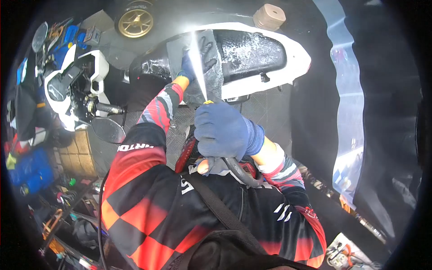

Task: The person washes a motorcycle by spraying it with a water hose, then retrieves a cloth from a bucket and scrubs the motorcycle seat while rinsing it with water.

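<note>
My right hand (222, 128), in a blue work glove, is wrapped around a spray gun. Only the gun's yellow nozzle tip (208, 102) shows beyond the fist, and a dark hose (243, 173) curves out below it. A bright white jet (195, 58) shoots forward from the tip and crosses in front of my left hand (200, 58). That hand, gloved too, lies with fingers spread on a grey mat or cloth (211, 83). The mat is draped over the black, wet-looking seat (254, 51) of a white motorcycle (297, 58).
The motorcycle's handlebar (110, 108) and mirror (108, 129) stick out at left. A gold wheel (136, 23) and a beige block-like stool (269, 17) stand behind. Shelves with tools (67, 211) fill the lower left; a clear plastic strip (346, 90) hangs at right.
</note>
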{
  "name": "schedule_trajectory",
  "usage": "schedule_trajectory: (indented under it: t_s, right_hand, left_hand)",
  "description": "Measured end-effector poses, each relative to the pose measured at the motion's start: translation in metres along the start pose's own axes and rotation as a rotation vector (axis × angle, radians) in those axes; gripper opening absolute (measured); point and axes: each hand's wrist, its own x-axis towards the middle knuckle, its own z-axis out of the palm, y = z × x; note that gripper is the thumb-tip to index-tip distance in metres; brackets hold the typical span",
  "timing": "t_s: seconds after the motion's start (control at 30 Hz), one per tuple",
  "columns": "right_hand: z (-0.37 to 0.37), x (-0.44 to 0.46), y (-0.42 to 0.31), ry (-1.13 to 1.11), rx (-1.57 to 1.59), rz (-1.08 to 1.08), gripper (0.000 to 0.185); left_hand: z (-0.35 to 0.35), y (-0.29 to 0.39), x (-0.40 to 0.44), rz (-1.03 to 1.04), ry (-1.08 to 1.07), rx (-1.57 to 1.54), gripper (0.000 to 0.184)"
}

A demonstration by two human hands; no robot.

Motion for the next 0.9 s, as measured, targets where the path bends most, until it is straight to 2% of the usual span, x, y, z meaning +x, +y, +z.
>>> schedule_trajectory:
  t_s: [0.07, 0.1, 0.13, 0.2, 0.23, 0.33, 0.47, 0.53, 0.6, 0.73, 0.8, 0.9]
  right_hand:
    - [0.002, -0.002, 0.0, 0.178, 0.05, -0.007, 0.033]
    - [-0.002, -0.004, -0.001, 0.191, 0.04, 0.003, 0.033]
    - [-0.012, -0.006, -0.004, 0.162, 0.037, 0.041, 0.035]
    - [-0.027, -0.006, -0.01, 0.135, 0.034, 0.085, 0.037]
    - [-0.032, -0.005, -0.014, 0.139, 0.057, 0.102, 0.04]
    - [-0.032, 0.003, -0.014, 0.152, 0.117, 0.094, 0.046]
    - [-0.004, 0.012, -0.003, 0.093, 0.113, 0.012, 0.049]
    - [0.005, 0.012, 0.003, 0.042, 0.067, 0.023, 0.045]
    - [0.013, 0.018, 0.011, 0.135, 0.085, -0.087, 0.03]
    - [0.015, 0.008, 0.012, 0.092, 0.162, -0.05, 0.027]
    - [0.022, -0.002, 0.02, 0.242, 0.228, -0.032, 0.026]
    - [0.013, -0.007, 0.029, 0.113, 0.2, -0.003, 0.025]
  left_hand:
    - [-0.022, 0.009, 0.002, -0.105, -0.058, 0.056, 0.072]
    - [0.013, -0.009, 0.0, -0.097, 0.049, -0.149, 0.069]
    - [0.031, -0.023, 0.0, -0.085, 0.043, -0.153, 0.069]
    - [0.055, -0.041, 0.002, -0.206, 0.431, -0.488, 0.053]
    - [0.063, -0.047, 0.003, -0.271, 0.537, -0.576, 0.052]
    - [0.06, -0.054, -0.004, -0.455, 0.46, -0.64, 0.051]
    - [0.06, -0.055, -0.011, -0.512, 0.421, -0.676, 0.049]
    - [0.059, -0.056, -0.013, -0.532, 0.41, -0.686, 0.048]
    - [0.06, -0.059, -0.015, -0.544, 0.406, -0.708, 0.048]
    - [0.062, -0.06, -0.02, -0.551, 0.386, -0.735, 0.046]
    - [0.063, -0.058, -0.021, -0.549, 0.371, -0.739, 0.046]
    - [0.062, -0.056, -0.025, -0.555, 0.362, -0.742, 0.045]
